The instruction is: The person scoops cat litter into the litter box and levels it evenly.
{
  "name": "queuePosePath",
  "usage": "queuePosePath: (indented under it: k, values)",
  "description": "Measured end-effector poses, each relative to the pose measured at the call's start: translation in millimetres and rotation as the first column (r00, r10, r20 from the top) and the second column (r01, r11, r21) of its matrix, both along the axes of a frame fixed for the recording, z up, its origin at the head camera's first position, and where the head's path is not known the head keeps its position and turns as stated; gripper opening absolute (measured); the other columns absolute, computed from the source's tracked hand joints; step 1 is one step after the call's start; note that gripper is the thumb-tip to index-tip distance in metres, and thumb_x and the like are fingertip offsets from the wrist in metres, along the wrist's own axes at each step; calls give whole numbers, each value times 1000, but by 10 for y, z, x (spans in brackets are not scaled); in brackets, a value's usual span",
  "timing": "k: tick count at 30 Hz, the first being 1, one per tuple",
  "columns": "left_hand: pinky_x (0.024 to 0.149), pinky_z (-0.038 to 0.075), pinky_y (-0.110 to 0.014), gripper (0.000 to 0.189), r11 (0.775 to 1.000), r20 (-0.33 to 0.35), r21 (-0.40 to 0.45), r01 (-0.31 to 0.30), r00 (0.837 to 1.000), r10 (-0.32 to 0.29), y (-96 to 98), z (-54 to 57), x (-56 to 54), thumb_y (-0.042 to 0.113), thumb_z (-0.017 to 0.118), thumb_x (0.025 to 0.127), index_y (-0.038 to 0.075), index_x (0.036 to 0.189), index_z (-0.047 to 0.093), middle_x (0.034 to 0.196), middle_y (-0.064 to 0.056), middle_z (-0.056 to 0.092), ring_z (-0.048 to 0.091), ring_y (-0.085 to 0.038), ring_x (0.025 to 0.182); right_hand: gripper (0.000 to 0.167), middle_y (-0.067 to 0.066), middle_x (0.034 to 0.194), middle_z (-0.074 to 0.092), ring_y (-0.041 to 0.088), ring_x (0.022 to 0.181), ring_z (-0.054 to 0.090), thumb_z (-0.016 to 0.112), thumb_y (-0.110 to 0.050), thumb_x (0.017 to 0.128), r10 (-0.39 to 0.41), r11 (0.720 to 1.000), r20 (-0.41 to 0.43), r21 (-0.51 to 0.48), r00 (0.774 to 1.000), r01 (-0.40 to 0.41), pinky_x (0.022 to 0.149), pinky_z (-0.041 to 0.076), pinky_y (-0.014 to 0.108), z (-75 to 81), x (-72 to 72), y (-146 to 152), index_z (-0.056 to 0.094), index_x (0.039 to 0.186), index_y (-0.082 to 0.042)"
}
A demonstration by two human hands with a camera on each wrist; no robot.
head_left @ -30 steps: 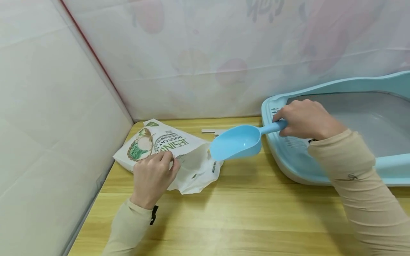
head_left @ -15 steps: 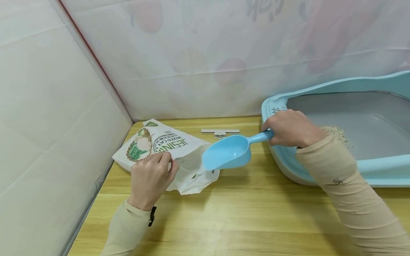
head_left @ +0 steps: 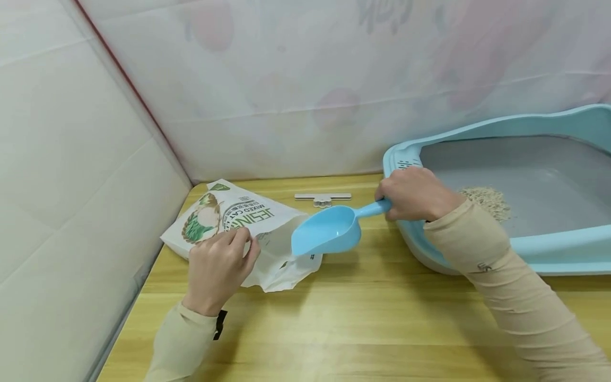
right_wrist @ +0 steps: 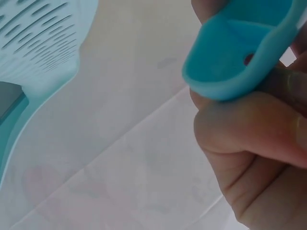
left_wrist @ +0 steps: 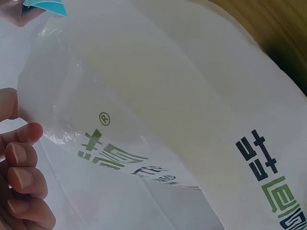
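White and printed in green, the bag [head_left: 248, 209] is lying toward nine o'clock on the wood-grained surface [head_left: 334, 323], its mouth gaping toward four. At its near side, the left hand [head_left: 221, 265] is pinching the upper edge between thumb and forefinger, its other fingers curling in, and is holding the opening apart. Toward two o'clock from that hand, a white clip [head_left: 322, 198] is lying off the bag. Blue and looking bare inside, the scoop [head_left: 329, 231] is hanging at the mouth, its lip pointing to eight; whether it is touching the bag, I cannot tell. The right hand [head_left: 420, 195] is gripping the handle, fingers curling firmly round it. At three o'clock, the light-blue tray [head_left: 563, 252] is standing with a small heap of pale litter [head_left: 488, 201] resting on its grey floor. Refilling the scoop appears to be the step in hand, one load probably lying in the tray. By my judgement, the next move is calling for dipping the lip and pushing toward nine, with the left hand holding the mouth up, then levelling the bowl.
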State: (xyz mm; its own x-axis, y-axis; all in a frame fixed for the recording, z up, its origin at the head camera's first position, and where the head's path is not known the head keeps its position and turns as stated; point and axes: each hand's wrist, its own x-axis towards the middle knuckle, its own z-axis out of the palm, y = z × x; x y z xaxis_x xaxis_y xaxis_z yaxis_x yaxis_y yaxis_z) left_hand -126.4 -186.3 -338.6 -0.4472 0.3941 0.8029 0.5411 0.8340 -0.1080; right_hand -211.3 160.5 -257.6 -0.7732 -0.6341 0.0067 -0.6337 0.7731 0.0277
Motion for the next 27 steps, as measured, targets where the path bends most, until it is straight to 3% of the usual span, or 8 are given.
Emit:
queuePosePath:
  k: [11,19,27]
  values:
    - [36,23,-24,17,1000,36,-18,4,999,-3,30,36,1,9,59,88,4,72,57,53,-2,51,46,-18,38,16,-5,66,54,15,61,47,79,-5,70,36,998,31,45,999,-37,56,44,35,-45,-17,-166,70,71,-18]
    - [36,23,-24,18,1000,49,-22,3,999,-2,41,48,-13,9,59,89,4,73,56,53,-2,51,46,-18,38,13,-3,69,58,16,62,50,81,-5,72,47,997,16,64,999,-48,59,47,34,-84,7,-306,72,76,-14]
    - [36,24,-25,18,1000,42,-24,11,999,-10,63,38,-25,9,59,89,4,72,54,52,0,46,45,-18,38,14,-1,66,54,17,61,48,82,-9,75,21,994,68,102,997,-28,57,46,33,-124,10,-395,68,75,-11]
